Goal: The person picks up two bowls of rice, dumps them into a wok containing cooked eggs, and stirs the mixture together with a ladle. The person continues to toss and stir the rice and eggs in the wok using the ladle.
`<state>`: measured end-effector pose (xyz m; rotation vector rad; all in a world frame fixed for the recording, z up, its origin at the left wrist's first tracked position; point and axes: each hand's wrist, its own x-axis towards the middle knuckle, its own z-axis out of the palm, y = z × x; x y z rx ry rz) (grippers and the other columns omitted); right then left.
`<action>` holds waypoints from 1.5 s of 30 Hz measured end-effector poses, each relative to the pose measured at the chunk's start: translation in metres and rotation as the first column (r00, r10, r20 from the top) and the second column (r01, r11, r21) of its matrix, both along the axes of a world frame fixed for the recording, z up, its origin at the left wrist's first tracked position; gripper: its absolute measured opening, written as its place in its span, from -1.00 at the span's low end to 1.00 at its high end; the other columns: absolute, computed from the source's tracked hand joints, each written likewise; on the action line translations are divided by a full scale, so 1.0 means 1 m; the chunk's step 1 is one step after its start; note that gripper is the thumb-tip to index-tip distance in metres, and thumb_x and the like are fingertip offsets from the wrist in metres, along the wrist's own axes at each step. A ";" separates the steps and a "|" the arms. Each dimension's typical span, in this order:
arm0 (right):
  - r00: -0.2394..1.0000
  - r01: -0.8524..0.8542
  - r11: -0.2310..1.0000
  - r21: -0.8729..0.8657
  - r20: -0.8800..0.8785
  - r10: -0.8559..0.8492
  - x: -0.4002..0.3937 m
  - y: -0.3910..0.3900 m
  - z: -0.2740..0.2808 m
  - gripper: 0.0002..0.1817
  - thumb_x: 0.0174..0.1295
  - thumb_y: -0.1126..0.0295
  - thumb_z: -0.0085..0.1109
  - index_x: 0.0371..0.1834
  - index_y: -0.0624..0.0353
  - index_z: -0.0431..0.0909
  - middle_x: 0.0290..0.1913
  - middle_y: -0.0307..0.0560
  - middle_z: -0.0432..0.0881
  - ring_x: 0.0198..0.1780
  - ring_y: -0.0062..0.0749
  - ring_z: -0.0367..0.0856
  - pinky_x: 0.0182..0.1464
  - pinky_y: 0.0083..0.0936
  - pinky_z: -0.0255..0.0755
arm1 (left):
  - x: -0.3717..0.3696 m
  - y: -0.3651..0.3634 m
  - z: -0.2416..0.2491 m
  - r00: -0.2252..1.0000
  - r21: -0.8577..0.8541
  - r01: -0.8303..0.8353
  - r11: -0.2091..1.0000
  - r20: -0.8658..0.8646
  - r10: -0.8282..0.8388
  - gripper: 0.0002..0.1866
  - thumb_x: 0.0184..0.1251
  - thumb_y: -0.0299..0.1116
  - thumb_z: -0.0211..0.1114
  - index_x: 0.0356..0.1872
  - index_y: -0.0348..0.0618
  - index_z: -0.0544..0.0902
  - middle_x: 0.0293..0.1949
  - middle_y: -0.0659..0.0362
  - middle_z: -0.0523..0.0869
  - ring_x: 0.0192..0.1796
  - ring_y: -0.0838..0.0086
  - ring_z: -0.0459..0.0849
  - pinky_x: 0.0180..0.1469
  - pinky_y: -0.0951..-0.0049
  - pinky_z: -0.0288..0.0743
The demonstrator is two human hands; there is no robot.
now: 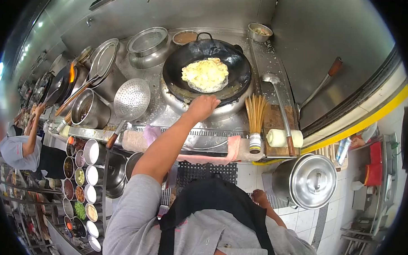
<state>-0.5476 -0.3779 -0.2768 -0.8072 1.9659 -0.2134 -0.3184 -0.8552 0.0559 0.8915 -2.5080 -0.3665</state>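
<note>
My left hand [204, 107] is closed at the near rim of a black wok [239, 70], opposite its far loop handle. The fingers curl around the near edge, and the part of the wok under them is hidden. Inside the wok lies a mound of pale yellow, egg-like food [206, 73] with bubbling liquid around its lower edge. The wok sits on a round metal burner ring. Low by my right side hangs my right hand [258, 197], its fingers curled and nothing visible in them. It is nearest the large lidded pot [313, 181].
A perforated skimmer [132, 99], a saucepan [89, 109] and lidded pots stand left. To the right are a bamboo brush [256, 118] and a ladle [283, 108]. Ingredient bowls [80, 177] line the lower left. Another person [21, 150] works at the far left, near a flame.
</note>
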 end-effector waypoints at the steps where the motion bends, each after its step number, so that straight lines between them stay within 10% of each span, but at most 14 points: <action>1: 0.884 -0.430 0.903 -0.014 -0.211 0.418 -0.005 0.026 -0.030 -0.75 0.11 0.15 0.28 -0.22 -0.06 0.80 -0.06 -0.07 0.78 0.02 -0.10 0.74 0.07 -0.16 0.60 | 0.001 0.003 0.011 1.000 -0.001 -0.016 1.000 0.006 0.016 -0.67 0.50 -0.14 0.23 -0.32 -0.22 0.66 -0.37 -0.13 0.73 -0.26 -0.10 0.72 -0.18 -0.01 0.59; 2: 0.564 -0.770 0.636 0.060 -0.401 0.722 -0.007 0.033 -0.048 -0.74 0.12 0.12 0.26 -0.21 -0.08 0.81 -0.08 -0.09 0.79 0.00 -0.10 0.75 0.06 -0.16 0.61 | 0.007 0.011 0.036 0.999 -0.015 -0.010 1.000 -0.036 0.010 -0.67 0.49 -0.14 0.24 -0.34 -0.21 0.66 -0.36 -0.13 0.74 -0.26 -0.09 0.72 -0.20 0.00 0.58; 6: 0.579 -0.750 0.653 0.104 -0.376 0.724 0.012 0.048 -0.027 -0.69 0.12 0.03 0.22 -0.25 -0.12 0.82 -0.17 -0.13 0.80 -0.05 -0.10 0.76 -0.01 -0.15 0.63 | 0.033 0.035 0.089 0.997 0.010 0.013 1.000 -0.074 -0.012 -0.67 0.45 -0.14 0.28 -0.41 -0.19 0.67 -0.36 -0.11 0.73 -0.26 -0.05 0.72 -0.26 0.03 0.55; 9: 0.352 -0.896 0.399 0.196 -0.235 0.906 -0.013 0.051 -0.190 -0.65 0.13 0.00 0.19 -0.17 -0.13 0.82 -0.19 -0.12 0.80 -0.03 -0.09 0.76 0.00 -0.13 0.63 | 0.041 0.040 0.083 0.991 -0.008 0.048 0.999 -0.121 -0.048 -0.65 0.44 -0.13 0.30 -0.46 -0.20 0.65 -0.46 -0.07 0.70 -0.35 -0.08 0.69 -0.31 0.00 0.53; 10: 0.620 -0.779 0.573 -0.253 -0.440 0.649 -0.022 0.038 -0.087 -0.72 0.24 0.11 0.19 -0.23 0.00 0.79 -0.33 -0.04 0.78 -0.16 -0.16 0.79 -0.10 -0.19 0.66 | 0.043 0.054 0.084 0.988 -0.047 0.070 0.996 -0.133 -0.076 -0.64 0.43 -0.13 0.30 -0.47 -0.20 0.64 -0.47 -0.08 0.70 -0.37 -0.09 0.69 -0.32 0.00 0.53; 12: 0.919 -0.393 0.793 -0.466 -0.176 0.352 -0.024 0.001 -0.065 -0.79 0.30 0.24 0.17 -0.28 0.10 0.73 -0.39 -0.01 0.74 -0.29 -0.20 0.78 -0.23 -0.24 0.69 | 0.045 0.069 0.098 0.972 -0.124 0.105 0.987 -0.198 -0.128 -0.63 0.42 -0.12 0.31 -0.48 -0.21 0.64 -0.48 -0.09 0.70 -0.39 -0.10 0.68 -0.33 0.00 0.53; 14: 0.919 0.240 0.952 -0.187 0.360 -0.161 -0.015 -0.022 -0.027 -0.84 0.37 0.37 0.10 -0.14 0.19 0.61 -0.34 0.01 0.70 -0.39 -0.25 0.74 -0.42 -0.26 0.70 | 0.040 0.056 0.104 0.981 -0.090 0.086 0.992 -0.165 -0.100 -0.62 0.43 -0.11 0.29 -0.48 -0.20 0.64 -0.48 -0.09 0.70 -0.38 -0.09 0.69 -0.33 0.01 0.53; 15: 0.750 0.535 0.845 0.005 0.457 -0.478 -0.009 -0.036 -0.005 -0.85 0.41 0.43 0.07 -0.07 0.23 0.55 -0.32 0.02 0.68 -0.44 -0.27 0.72 -0.51 -0.27 0.71 | 0.035 0.044 0.109 0.984 -0.077 0.078 0.994 -0.152 -0.089 -0.62 0.44 -0.10 0.28 -0.48 -0.19 0.64 -0.47 -0.09 0.70 -0.38 -0.08 0.69 -0.33 0.01 0.53; 23: 0.713 0.585 0.810 -0.036 0.499 -0.492 0.004 -0.092 0.048 -0.71 0.30 0.54 0.16 0.08 0.23 0.54 -0.32 0.01 0.66 -0.44 -0.20 0.71 -0.49 -0.24 0.68 | 0.068 0.106 0.026 0.974 -0.191 0.146 0.971 -0.145 -0.175 -0.64 0.43 -0.08 0.27 -0.47 -0.12 0.62 -0.47 0.00 0.71 -0.40 0.01 0.71 -0.35 0.06 0.57; 29: 0.943 -0.133 0.896 -0.424 0.224 0.246 -0.021 -0.029 -0.031 -0.79 0.35 0.54 0.10 0.02 0.24 0.57 -0.31 0.05 0.69 -0.42 -0.25 0.72 -0.49 -0.24 0.72 | 0.049 0.060 0.071 0.988 -0.075 0.013 0.997 -0.155 -0.025 -0.62 0.46 -0.10 0.24 -0.50 -0.16 0.63 -0.50 -0.05 0.71 -0.38 -0.05 0.70 -0.32 0.02 0.55; 33: 0.954 -0.132 0.829 -0.543 0.158 0.256 -0.022 -0.017 -0.025 -0.88 0.33 0.45 0.19 -0.13 0.21 0.61 -0.34 0.03 0.70 -0.43 -0.26 0.73 -0.45 -0.26 0.72 | 0.043 0.042 0.049 0.991 -0.021 -0.014 1.000 -0.136 0.011 -0.63 0.46 -0.11 0.24 -0.47 -0.17 0.64 -0.47 -0.07 0.72 -0.34 -0.08 0.70 -0.27 -0.03 0.54; 37: 0.619 -0.768 0.251 -0.589 -0.583 0.526 -0.040 -0.013 -0.028 -0.82 0.17 0.24 0.31 -0.37 0.12 0.69 -0.34 -0.05 0.75 -0.36 -0.17 0.76 -0.31 -0.22 0.68 | 0.033 0.036 0.032 0.984 -0.029 -0.012 0.999 -0.180 0.007 -0.63 0.47 -0.11 0.23 -0.45 -0.18 0.65 -0.45 -0.08 0.72 -0.31 -0.09 0.71 -0.23 -0.05 0.54; 40: 0.485 -0.854 0.519 -0.041 -0.426 0.764 -0.032 -0.011 -0.044 -0.75 0.09 0.09 0.27 -0.45 0.01 0.74 -0.28 -0.10 0.77 -0.23 -0.11 0.76 -0.21 -0.18 0.63 | 0.028 0.026 0.031 0.984 -0.042 -0.012 0.999 -0.178 0.005 -0.61 0.49 -0.12 0.22 -0.46 -0.21 0.61 -0.45 -0.10 0.70 -0.32 -0.10 0.69 -0.25 -0.04 0.51; 45: 0.563 -0.822 0.493 -0.287 -0.541 0.625 -0.017 -0.006 -0.016 -0.77 0.16 0.13 0.20 -0.44 -0.04 0.76 -0.32 -0.04 0.76 -0.20 -0.03 0.75 -0.21 -0.13 0.61 | 0.019 0.004 0.009 0.987 -0.044 -0.020 0.999 -0.160 0.013 -0.63 0.50 -0.13 0.20 -0.42 -0.22 0.62 -0.45 -0.12 0.70 -0.30 -0.12 0.69 -0.21 -0.05 0.52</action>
